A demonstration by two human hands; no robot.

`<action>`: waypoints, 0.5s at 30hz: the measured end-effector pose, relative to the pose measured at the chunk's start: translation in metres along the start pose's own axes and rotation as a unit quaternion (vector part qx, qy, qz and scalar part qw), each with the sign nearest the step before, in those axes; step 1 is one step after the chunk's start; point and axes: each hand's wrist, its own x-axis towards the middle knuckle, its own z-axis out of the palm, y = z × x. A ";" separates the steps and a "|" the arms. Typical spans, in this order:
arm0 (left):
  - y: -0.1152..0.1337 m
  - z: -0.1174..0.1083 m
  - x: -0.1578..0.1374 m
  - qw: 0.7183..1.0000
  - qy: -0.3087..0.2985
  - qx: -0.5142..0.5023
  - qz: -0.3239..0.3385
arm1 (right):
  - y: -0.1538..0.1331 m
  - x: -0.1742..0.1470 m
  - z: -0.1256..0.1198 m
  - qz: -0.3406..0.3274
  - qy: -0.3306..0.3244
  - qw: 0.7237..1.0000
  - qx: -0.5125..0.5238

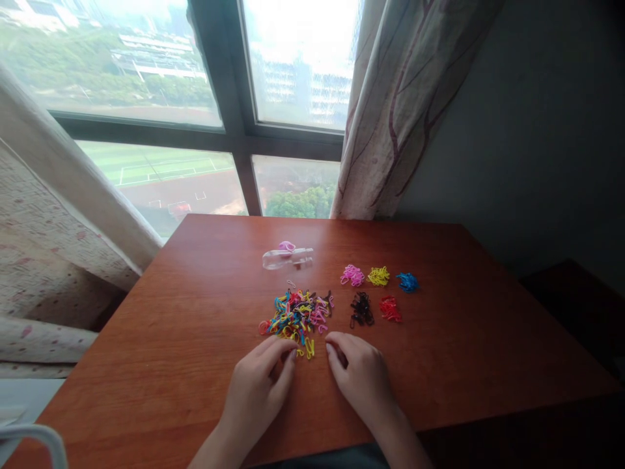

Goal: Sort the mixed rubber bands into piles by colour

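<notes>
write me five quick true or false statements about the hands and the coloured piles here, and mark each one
1. The right hand is closer to the black pile than to the yellow pile. True.
2. The blue pile is left of the yellow pile. False: it is to the right.
3. The clear container lies beyond the mixed pile. True.
4. The mixed pile is all one colour. False: yellow, blue, red and more show.
5. The left hand rests on the clear container. False: it is at the mixed pile's near edge.

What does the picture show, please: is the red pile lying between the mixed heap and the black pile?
No, the black pile lies between the mixed heap and the red pile.
</notes>
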 end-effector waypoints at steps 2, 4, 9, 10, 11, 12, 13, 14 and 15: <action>0.001 0.000 0.001 1.000 -0.007 0.007 -0.001 | 0.000 0.006 0.003 0.004 0.006 1.000 -0.004; 0.002 0.000 0.001 1.000 -0.011 0.010 -0.001 | -0.001 0.012 0.005 0.012 0.011 1.000 -0.014; 0.002 0.000 0.000 1.000 -0.004 0.004 0.001 | -0.008 0.022 0.007 0.028 0.007 0.999 -0.040; 0.002 0.000 0.000 1.000 -0.003 0.004 0.002 | -0.009 0.022 0.007 0.027 0.009 0.999 -0.041; 0.001 0.000 0.000 1.000 -0.004 0.003 0.003 | -0.009 0.022 0.007 0.024 0.010 0.999 -0.040; 0.001 0.000 0.000 1.000 -0.006 0.003 0.003 | -0.009 0.022 0.007 0.020 0.013 0.999 -0.037; 0.000 0.000 0.000 1.000 -0.009 0.003 0.003 | -0.009 0.021 0.007 0.017 0.017 0.999 -0.034; 0.000 0.001 0.000 1.000 -0.013 0.004 0.004 | -0.008 0.020 0.008 0.015 0.022 0.999 -0.030; 0.000 0.001 0.000 1.000 -0.016 0.005 0.003 | -0.006 0.019 0.008 0.014 0.026 0.999 -0.028</action>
